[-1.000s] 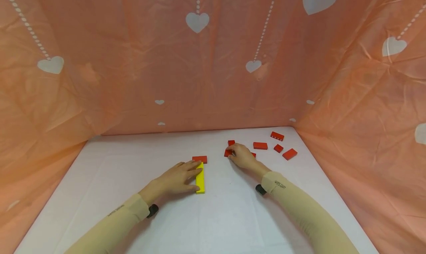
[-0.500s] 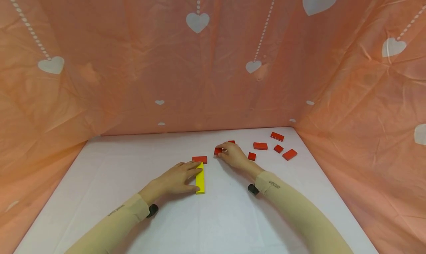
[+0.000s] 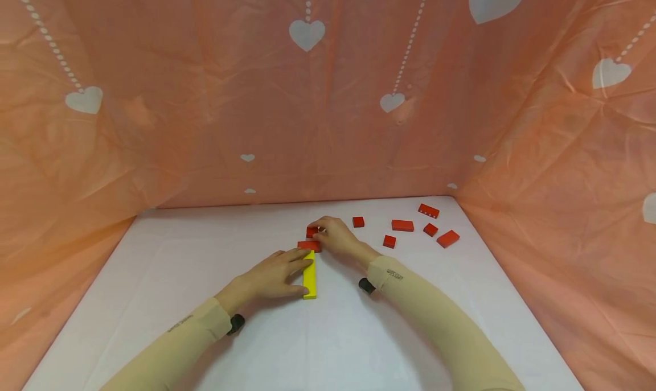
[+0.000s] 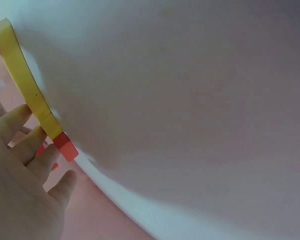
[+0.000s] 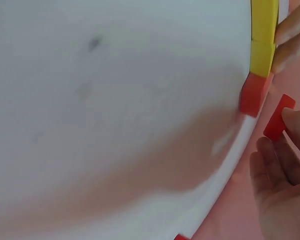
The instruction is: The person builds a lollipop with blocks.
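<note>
My left hand (image 3: 274, 274) rests with spread fingers along a narrow yellow row of blocks (image 3: 310, 283), thumb by the near end and fingertips by the far end. In the left wrist view a seam splits the yellow row (image 4: 26, 82). A red rectangular block (image 3: 309, 246) lies crosswise against the far end of the yellow. Just beyond that block, my right hand (image 3: 335, 237) pinches a small red block (image 3: 312, 231) between thumb and fingers. The right wrist view has this pinched block (image 5: 279, 117) held apart from the red block (image 5: 254, 95) at the row's end.
To the right lie two small red blocks, one farther back (image 3: 358, 222) and one nearer (image 3: 389, 241). Past them are a red rectangular block (image 3: 402, 225), a small red block (image 3: 430, 229), a tilted red block (image 3: 448, 239) and a red block with white dots (image 3: 428, 210).
My right hand has moved left with the small red block, from beside the other small blocks to behind the crosswise red block. My left hand has stayed on the yellow row.
</note>
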Motion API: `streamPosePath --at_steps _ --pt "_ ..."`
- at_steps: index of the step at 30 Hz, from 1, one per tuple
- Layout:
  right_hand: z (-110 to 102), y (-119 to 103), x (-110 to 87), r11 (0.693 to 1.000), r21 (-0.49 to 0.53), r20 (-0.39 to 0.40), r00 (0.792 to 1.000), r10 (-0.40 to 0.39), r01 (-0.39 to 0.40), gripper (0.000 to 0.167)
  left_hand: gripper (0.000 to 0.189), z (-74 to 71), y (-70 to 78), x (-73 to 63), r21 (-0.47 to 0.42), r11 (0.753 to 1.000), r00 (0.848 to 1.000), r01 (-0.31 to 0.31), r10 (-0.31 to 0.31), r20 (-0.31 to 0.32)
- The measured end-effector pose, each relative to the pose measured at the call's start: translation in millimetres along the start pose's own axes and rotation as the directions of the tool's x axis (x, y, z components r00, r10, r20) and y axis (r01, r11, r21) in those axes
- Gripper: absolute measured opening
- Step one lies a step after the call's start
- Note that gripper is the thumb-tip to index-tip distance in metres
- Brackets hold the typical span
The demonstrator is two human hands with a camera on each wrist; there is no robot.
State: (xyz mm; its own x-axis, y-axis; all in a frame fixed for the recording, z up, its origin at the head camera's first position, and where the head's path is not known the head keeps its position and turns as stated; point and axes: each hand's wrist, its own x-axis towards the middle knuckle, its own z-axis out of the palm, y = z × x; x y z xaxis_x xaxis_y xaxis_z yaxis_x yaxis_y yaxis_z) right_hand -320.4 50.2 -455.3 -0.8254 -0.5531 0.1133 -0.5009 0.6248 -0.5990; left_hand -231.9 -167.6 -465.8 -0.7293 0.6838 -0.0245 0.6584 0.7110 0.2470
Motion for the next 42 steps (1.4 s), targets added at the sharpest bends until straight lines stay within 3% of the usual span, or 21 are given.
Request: streamPosePath --at_steps 18,33,42 --pt "20 -2 15.9 1.000 0.009 0.054 0.998 0.009 -0.010 0.027 0.074 1.9 -2.0 1.2 -0.026 1.000 1.000 0.007 -0.007 0.007" --pt "26 2 21.5 0.998 -0.048 -0.001 1.000 -0.027 0.027 0.025 0.073 0.9 -3.1 1.9 -0.014 1.000 1.000 0.000 0.000 0.006" --pt "26 1 21.4 0.999 -0.040 0.018 1.000 -0.011 0.012 0.025 0.075 3.3 -4.4 2.6 -0.016 1.000 1.000 0.020 -0.020 0.019"
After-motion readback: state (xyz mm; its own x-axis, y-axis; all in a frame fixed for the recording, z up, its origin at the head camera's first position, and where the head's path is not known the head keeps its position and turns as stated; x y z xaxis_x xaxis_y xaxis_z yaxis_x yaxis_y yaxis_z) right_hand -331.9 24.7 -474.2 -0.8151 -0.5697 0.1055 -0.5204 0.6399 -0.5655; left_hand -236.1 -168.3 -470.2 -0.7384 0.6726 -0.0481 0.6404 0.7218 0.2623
